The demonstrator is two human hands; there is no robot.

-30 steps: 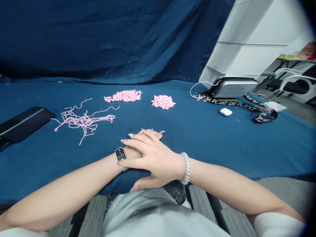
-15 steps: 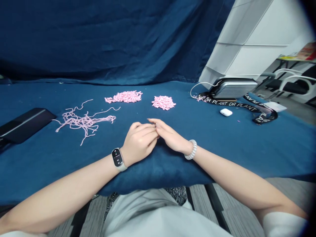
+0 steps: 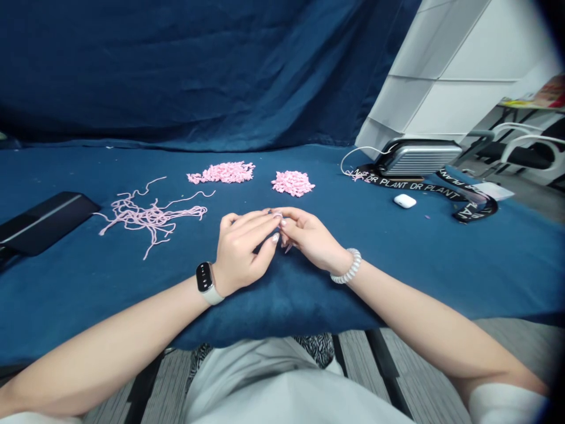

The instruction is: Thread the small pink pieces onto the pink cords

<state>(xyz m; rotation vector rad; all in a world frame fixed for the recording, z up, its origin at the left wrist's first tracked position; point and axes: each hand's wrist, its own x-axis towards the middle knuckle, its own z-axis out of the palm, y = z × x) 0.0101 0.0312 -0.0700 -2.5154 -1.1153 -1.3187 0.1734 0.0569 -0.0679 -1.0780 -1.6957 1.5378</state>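
Observation:
My left hand (image 3: 242,250), with a watch (image 3: 205,277) on its wrist, is bent over the table with its fingers together and their tips against the other hand. My right hand (image 3: 315,238), wearing a coiled pale band (image 3: 348,268), meets it with thumb and fingers pinched. Whatever lies between the fingertips is hidden or too small to name. Beyond the hands sit two heaps of small pink knotted yarn pieces, a wider pile (image 3: 225,172) and a rounder pile (image 3: 292,183). Loose pale pink yarn strands (image 3: 148,217) lie tangled to the left.
A black case (image 3: 46,224) rests at the left edge. On the right are a silver ribbed box (image 3: 421,158), a black lettered strap (image 3: 410,185) and a white earbud case (image 3: 405,201). Blue cloth (image 3: 397,253) covers the table.
My fingers have shifted: the left hand has moved slightly left and its thumb now shows apart. My right hand has turned, its fingers curling so more nails show. The yarn is unchanged.

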